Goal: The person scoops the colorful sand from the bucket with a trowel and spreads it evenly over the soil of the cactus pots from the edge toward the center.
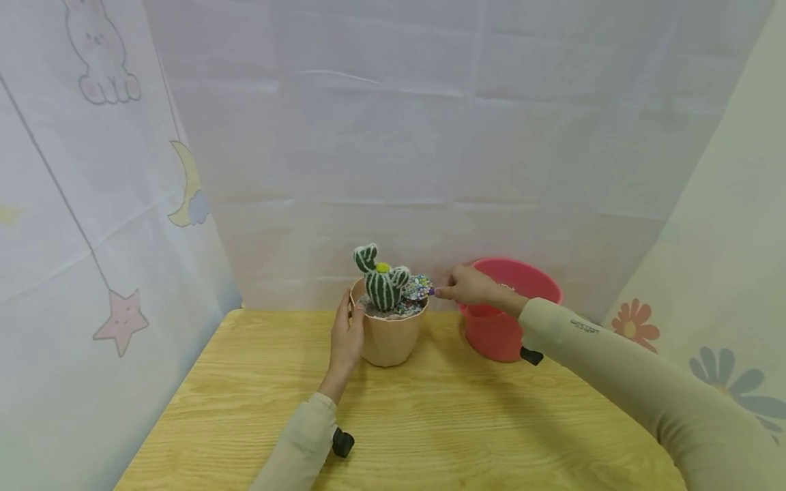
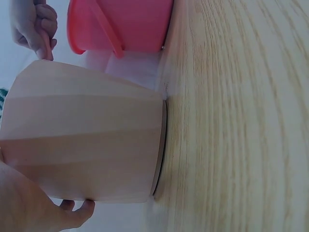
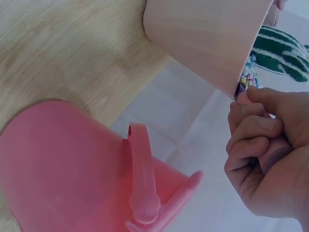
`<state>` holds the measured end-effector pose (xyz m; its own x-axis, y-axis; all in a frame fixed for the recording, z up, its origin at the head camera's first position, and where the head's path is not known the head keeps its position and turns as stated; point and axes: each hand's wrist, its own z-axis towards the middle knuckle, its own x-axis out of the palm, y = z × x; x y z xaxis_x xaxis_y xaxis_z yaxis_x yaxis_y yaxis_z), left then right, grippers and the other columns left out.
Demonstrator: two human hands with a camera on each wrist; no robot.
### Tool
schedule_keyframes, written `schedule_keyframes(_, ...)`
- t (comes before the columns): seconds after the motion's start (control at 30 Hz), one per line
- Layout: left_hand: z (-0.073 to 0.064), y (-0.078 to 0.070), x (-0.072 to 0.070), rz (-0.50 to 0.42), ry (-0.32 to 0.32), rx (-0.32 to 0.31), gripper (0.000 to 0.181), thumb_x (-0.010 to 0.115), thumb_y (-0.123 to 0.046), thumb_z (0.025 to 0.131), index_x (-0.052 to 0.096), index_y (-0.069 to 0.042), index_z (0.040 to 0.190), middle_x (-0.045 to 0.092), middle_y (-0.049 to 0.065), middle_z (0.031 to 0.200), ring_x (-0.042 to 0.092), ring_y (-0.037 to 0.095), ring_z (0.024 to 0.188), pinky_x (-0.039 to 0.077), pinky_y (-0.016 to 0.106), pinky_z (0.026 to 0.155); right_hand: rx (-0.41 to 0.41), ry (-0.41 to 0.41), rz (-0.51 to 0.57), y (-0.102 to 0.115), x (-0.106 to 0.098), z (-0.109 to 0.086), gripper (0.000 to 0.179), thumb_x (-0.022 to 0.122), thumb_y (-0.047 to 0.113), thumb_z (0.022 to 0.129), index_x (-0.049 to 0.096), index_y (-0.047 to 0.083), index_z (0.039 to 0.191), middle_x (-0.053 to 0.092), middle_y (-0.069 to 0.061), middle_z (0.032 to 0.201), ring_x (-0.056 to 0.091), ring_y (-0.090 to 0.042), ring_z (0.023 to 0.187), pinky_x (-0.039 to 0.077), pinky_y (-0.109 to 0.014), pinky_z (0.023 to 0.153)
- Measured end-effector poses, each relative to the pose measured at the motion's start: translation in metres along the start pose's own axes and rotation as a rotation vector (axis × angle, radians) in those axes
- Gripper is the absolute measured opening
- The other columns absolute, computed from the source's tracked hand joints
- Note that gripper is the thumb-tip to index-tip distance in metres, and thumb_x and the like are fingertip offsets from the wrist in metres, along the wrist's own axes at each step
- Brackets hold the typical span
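Two hands gripping: left hand (image 1: 347,337), the pot (image 1: 391,341) near its rim; right hand (image 1: 471,285), the shovel (image 3: 276,147) by its handle, beads (image 1: 419,286) at the pot's mouth beside the cactus (image 1: 383,290). Shovel probably light, stiff; beads likely slippery, quick to roll. Handle looks the surest hold.

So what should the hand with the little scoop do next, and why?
The right hand should probably tip the scoop inward gently: colourful pebbles look heaped on it at the edge of the pot, beside the cactus, while the left hand holds the pot.
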<state>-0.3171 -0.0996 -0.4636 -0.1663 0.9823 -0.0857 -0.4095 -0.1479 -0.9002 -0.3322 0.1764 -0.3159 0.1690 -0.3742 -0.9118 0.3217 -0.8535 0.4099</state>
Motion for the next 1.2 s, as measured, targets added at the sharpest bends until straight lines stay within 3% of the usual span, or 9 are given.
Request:
schedule_keyframes(0.2,-0.002,-0.001,0.000,-0.006,0.013,-0.004,0.058,0.041,-0.037,0.111,0.027,-0.016,0.163,0.030,0.009,0.163,0.036,0.035,0.142,0.032,0.053,0.114,-0.014,-0.022,-0.034,0.001,0.002,0.003,0.055,0.068,0.038,0.099,0.047,0.018,0.052,0.043,0.004,0.047,0.042,-0.010,0.040,0.027,-0.024,0.040)
schedule_keyframes(0.4,-0.006,-0.004,0.000,-0.008,0.020,-0.010,0.060,0.040,-0.042,0.110,0.025,-0.019,0.163,0.027,0.007,0.165,0.031,0.035,0.145,0.029,0.053,0.116,-0.032,-0.064,-0.082,0.001,0.008,0.007,0.056,0.069,0.036,0.098,0.044,0.018,0.052,0.036,0.006,0.046,0.038,-0.008,0.040,0.024,-0.024,0.041)
schedule_keyframes(0.67,-0.007,-0.004,-0.001,-0.008,0.005,-0.003,0.063,0.040,-0.048,0.109,0.026,-0.020,0.163,0.028,0.007,0.164,0.033,0.034,0.144,0.031,0.053,0.115,-0.011,-0.093,-0.143,0.007,0.011,0.011,0.054,0.067,0.038,0.099,0.049,0.016,0.053,0.044,0.003,0.046,0.041,-0.010,0.040,0.027,-0.025,0.039)
schedule_keyframes(1.0,-0.005,-0.007,0.003,-0.014,0.011,0.002,0.058,0.042,-0.038,0.110,0.028,-0.017,0.163,0.030,0.009,0.163,0.034,0.034,0.144,0.029,0.049,0.116,-0.030,-0.119,-0.186,0.010,0.009,0.012,0.054,0.068,0.037,0.099,0.049,0.016,0.054,0.039,0.005,0.047,0.034,-0.009,0.043,0.026,-0.025,0.041)
schedule_keyframes(1.2,-0.007,-0.009,0.005,-0.012,0.054,-0.001,0.057,0.041,-0.036,0.111,0.025,-0.018,0.163,0.027,0.007,0.165,0.030,0.033,0.147,0.027,0.048,0.117,-0.042,-0.108,-0.204,0.005,0.008,0.009,0.045,0.066,0.034,0.101,0.061,0.011,0.063,0.049,0.002,0.052,0.040,-0.010,0.045,0.033,-0.025,0.042)
